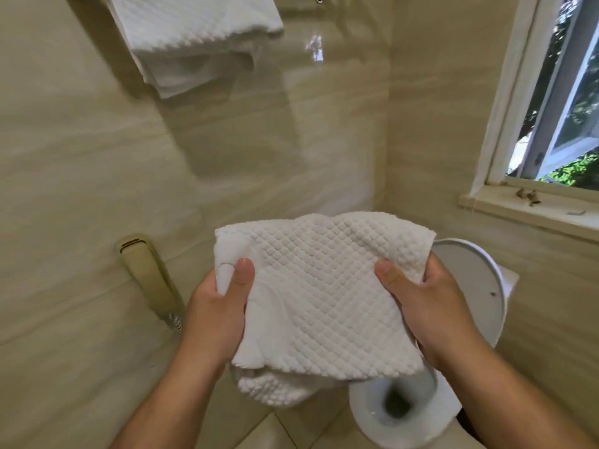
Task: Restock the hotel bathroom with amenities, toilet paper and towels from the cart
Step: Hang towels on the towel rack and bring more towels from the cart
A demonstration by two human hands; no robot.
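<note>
Plainly, the white waffle-weave towel (324, 296) is soft and light. It is held in the air at about waist height over the open toilet (405, 406), sagging between the hands, with a loose fold drooping from its near edge. The left hand (217, 306) clasps the left edge, thumb on top and fingers tucked beneath; the right hand (428, 306) clasps the right edge the same way. It looks limp rather than stiff, its bumpy surface should be easy to grip, and nothing about it is fragile. It should handle best taken near the corners and drawn taut, so that the hanging fold does not dip towards the bowl (the one real hazard here). A similar folded towel (201, 43) hangs high on the wall, probably marking where this one belongs.
</note>
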